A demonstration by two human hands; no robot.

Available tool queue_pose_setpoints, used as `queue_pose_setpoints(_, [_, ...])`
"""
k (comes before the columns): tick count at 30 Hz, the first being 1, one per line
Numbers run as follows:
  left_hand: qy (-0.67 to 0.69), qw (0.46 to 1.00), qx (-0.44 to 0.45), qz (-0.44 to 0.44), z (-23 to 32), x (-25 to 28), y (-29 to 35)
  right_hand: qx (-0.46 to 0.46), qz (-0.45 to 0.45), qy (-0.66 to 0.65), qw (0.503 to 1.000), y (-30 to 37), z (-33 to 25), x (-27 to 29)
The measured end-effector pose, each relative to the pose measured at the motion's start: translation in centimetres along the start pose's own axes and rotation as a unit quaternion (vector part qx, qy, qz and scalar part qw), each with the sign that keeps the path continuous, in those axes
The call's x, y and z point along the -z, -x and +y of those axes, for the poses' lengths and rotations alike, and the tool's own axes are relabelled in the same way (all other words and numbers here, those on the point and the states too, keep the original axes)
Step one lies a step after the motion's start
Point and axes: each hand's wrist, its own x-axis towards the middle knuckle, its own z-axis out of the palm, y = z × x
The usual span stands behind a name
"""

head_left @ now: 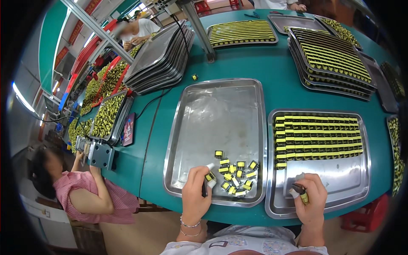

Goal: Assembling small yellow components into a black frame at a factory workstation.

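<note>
White finger covers show on both my hands. My left hand is closed, pinching a small black-and-yellow transformer between thumb and fingertips. A slim black object also shows against its palm. Beside it, several loose transformers lie scattered at the near end of a metal tray. Over the near part of a second tray, my right hand is closed around a small dark and yellow-green piece, whose kind I cannot make out. Neat rows of transformers fill that tray's far part.
Stacked empty trays stand back left, near a metal post. Filled trays are piled back right. One transformer lies alone on the green table. A co-worker in a pink top sits at left beside a metal fixture.
</note>
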Motion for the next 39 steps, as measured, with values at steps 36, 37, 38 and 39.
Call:
queue_pose_setpoints(36, [0.133, 0.985, 0.083, 0.075, -0.4, 0.3, 0.0, -0.051, -0.019, -0.026, 0.998, 0.4, 0.0, -0.3])
queue_pose_setpoints(37, [0.12, 0.987, 0.078, 0.076, -0.4, 0.4, 0.1, -0.04, -0.021, -0.022, 0.999, 0.4, 0.0, -0.2])
queue_pose_setpoints(38, [0.106, 0.989, 0.073, 0.077, -0.4, 0.5, 0.1, -0.029, -0.024, -0.018, 0.999, 0.4, 0.0, -0.2])
queue_pose_setpoints(39, [0.106, 0.989, 0.076, 0.074, -0.3, 0.4, 0.0, -0.033, -0.026, -0.018, 0.999, 0.4, -0.1, -0.1])
